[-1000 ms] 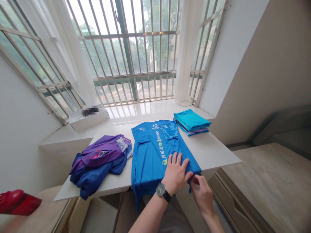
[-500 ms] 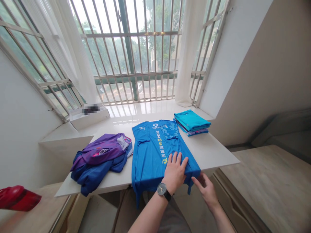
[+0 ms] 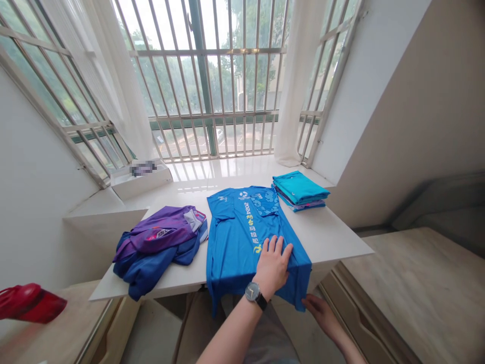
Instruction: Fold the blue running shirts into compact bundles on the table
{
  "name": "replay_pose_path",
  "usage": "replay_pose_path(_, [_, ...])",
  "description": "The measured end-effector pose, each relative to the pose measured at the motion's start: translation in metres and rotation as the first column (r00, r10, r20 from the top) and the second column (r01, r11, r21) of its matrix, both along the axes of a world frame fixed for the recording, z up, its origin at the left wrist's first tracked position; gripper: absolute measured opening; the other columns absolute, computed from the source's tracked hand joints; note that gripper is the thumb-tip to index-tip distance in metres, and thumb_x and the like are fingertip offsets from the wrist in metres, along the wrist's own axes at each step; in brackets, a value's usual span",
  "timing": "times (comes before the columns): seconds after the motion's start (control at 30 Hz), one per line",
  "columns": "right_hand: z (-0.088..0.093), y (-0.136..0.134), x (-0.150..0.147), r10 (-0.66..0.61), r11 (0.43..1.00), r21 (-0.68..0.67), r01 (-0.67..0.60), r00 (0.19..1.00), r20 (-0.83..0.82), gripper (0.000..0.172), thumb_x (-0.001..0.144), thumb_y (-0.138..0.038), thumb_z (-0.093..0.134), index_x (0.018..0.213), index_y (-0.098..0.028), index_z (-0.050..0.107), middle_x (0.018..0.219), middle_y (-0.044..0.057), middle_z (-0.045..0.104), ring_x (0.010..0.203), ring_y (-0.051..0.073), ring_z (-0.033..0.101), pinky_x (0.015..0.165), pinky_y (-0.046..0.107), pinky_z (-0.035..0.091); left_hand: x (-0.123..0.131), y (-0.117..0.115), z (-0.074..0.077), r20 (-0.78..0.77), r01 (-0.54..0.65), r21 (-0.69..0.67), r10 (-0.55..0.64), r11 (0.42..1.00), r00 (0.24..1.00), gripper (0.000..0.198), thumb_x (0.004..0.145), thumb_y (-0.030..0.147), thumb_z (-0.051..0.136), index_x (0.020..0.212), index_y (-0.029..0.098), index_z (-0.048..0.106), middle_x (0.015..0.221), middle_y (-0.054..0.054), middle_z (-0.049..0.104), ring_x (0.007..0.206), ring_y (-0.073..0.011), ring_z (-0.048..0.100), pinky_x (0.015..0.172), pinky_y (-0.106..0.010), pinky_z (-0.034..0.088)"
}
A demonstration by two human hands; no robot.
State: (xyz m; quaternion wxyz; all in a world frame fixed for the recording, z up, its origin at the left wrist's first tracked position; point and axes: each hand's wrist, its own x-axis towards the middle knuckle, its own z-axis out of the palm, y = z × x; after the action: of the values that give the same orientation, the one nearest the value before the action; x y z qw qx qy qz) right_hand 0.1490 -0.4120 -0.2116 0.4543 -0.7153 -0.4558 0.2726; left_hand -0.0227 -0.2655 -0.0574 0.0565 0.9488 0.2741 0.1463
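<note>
A blue T-shirt (image 3: 231, 247) with white and yellow print lies spread over the white table (image 3: 333, 235), its hem hanging past the front edge. My left hand (image 3: 273, 265), a watch on its wrist, rests flat on the shirt's lower right part with fingers spread. Below the table edge, my right hand (image 3: 320, 311) pinches the hanging right corner of the hem. To the left sits a loose heap of clothes, a purple shirt (image 3: 159, 232) over a dark blue garment (image 3: 147, 268). A stack of folded clothes (image 3: 301, 189), turquoise on top, stands at the right back.
A white box (image 3: 142, 181) is on the windowsill at the left. Behind the table is a barred window (image 3: 212, 81) with white curtains (image 3: 291, 101). A red cap-like object (image 3: 32, 303) lies on a surface at the lower left; another marbled surface (image 3: 424, 273) is on the right.
My right hand has moved down to the hem's right corner and closed on it; that corner now hangs straighter. The left hand stays almost in place on the shirt.
</note>
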Motion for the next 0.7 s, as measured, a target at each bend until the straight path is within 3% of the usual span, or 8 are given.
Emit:
replay_pose_path(0.1, [-0.019,-0.007,0.002,0.085,0.995,-0.051,-0.091,0.991,-0.107,0.048,0.074,-0.068,0.059,0.064,-0.023,0.070,0.060,0.004,0.067,0.062,0.026,0.064,0.063,0.038,0.052,-0.001,0.000,-0.001,0.001,0.007,-0.005,-0.007,1.000,1.000,0.081,0.080,0.039,0.070,0.150,0.022,0.033,0.158,-0.014,0.032,0.144,-0.0348,0.027,0.118,-0.052,0.020])
replay_pose_path(0.17, [-0.025,-0.009,0.003,0.047,0.998,-0.043,-0.053,0.989,-0.137,0.044,0.073,-0.066,0.061,0.068,-0.023,0.071,0.064,0.005,0.069,0.066,0.027,0.067,0.066,0.040,0.053,-0.002,0.000,-0.002,0.000,0.010,-0.001,-0.010,1.000,1.000,0.083,0.079,0.038,0.071,0.151,0.021,0.032,0.158,-0.014,0.032,0.144,-0.0345,0.026,0.119,-0.052,0.020])
replay_pose_path(0.37, [-0.024,-0.010,0.000,-0.001,0.997,-0.073,-0.007,0.994,-0.110,0.036,0.065,-0.060,0.062,0.060,-0.025,0.066,0.060,0.005,0.068,0.061,0.028,0.067,0.063,0.041,0.053,0.002,0.001,0.003,0.039,0.021,-0.034,-0.020,0.999,0.999,0.091,0.073,0.040,0.079,0.150,0.020,0.034,0.155,-0.016,0.036,0.144,-0.0364,0.028,0.118,-0.055,0.021])
replay_pose_path(0.47, [-0.017,-0.017,-0.006,0.069,0.983,-0.169,-0.074,0.997,-0.034,0.030,0.058,-0.052,0.066,0.049,-0.025,0.058,0.050,0.002,0.062,0.052,0.024,0.061,0.055,0.038,0.050,-0.009,-0.003,0.015,0.209,0.101,-0.098,-0.079,0.990,0.975,0.082,0.075,0.046,0.078,0.145,0.023,0.041,0.150,-0.012,0.043,0.144,-0.0348,0.029,0.118,-0.057,0.024])
replay_pose_path(0.57, [0.009,-0.022,-0.013,0.106,0.969,-0.212,-0.125,0.989,-0.100,0.028,0.067,-0.051,0.062,0.062,-0.024,0.065,0.055,0.001,0.063,0.051,0.020,0.060,0.047,0.030,0.045,-0.046,-0.021,0.019,0.484,0.095,-0.158,-0.007,0.983,0.875,0.048,0.086,0.034,0.067,0.132,0.024,0.053,0.139,-0.010,0.054,0.136,-0.0282,0.043,0.113,-0.047,0.037])
replay_pose_path(0.63, [0.044,-0.018,-0.017,0.112,0.956,-0.241,-0.168,0.967,-0.227,0.035,0.078,-0.055,0.056,0.080,-0.022,0.069,0.063,0.002,0.066,0.052,0.018,0.062,0.043,0.025,0.040,-0.086,-0.040,0.011,0.612,-0.004,-0.228,0.147,0.974,0.777,0.028,0.093,0.024,0.057,0.121,0.025,0.058,0.123,-0.009,0.063,0.118,-0.0230,0.058,0.101,-0.040,0.048])
replay_pose_path(0.7, [0.089,-0.002,-0.021,0.231,0.933,-0.202,-0.299,0.925,-0.301,0.038,0.083,-0.056,0.056,0.089,-0.021,0.068,0.072,0.003,0.069,0.060,0.017,0.064,0.050,0.025,0.044,-0.131,-0.059,-0.008,0.667,-0.119,-0.296,0.295,0.948,0.685,0.011,0.094,0.023,0.055,0.103,0.025,0.062,0.100,-0.005,0.068,0.095,-0.0200,0.065,0.084,-0.033,0.054])
